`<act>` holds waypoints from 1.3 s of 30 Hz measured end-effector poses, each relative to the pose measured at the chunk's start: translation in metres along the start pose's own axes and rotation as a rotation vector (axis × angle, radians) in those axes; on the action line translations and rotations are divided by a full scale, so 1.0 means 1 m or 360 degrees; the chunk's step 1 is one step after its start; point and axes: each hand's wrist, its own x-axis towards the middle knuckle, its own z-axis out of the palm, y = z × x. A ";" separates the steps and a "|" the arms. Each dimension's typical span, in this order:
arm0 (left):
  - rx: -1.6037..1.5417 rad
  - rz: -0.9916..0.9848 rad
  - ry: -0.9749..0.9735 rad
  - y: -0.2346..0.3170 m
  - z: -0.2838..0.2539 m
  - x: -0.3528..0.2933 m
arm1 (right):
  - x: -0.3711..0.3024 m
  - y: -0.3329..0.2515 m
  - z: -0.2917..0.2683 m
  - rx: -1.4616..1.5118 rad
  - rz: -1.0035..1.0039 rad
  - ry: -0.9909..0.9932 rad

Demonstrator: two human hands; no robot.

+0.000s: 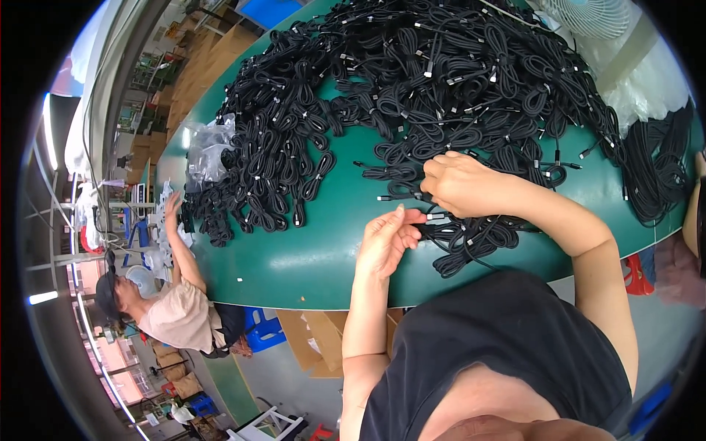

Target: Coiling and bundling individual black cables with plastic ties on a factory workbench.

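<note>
My left hand (387,239) is at the near side of the green table, fingers curled and thumb and forefinger pinched at a cable's silver plug (437,217). Just beyond it to the right, my right hand (465,185) is closed, with fingers bent down around a black cable; the back of the hand hides most of the grip. Below both hands lies a coiled black cable bundle (485,239), close to the table's front edge. More tied cable bundles (391,173) lie beside my right hand, some with plug ends pointing left.
A large heap of bundled black cables (471,66) covers the far side of the green table (323,253). Smaller bundles (272,176) and a clear plastic bag (209,154) lie at the left. Another person (184,316) reaches over the table's left end. A fan (592,15) stands far right.
</note>
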 end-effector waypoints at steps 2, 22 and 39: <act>-0.0076 -0.0036 -0.0038 0.000 0.008 -0.002 | -0.001 -0.006 -0.008 0.0155 -0.0023 0.0047; -0.0264 0.0478 -0.0143 -0.013 0.045 -0.024 | -0.015 -0.039 -0.032 0.0743 -0.0328 0.0449; -0.0671 0.0825 -0.0536 0.005 0.034 -0.015 | -0.017 -0.040 -0.034 0.0726 -0.0082 0.0587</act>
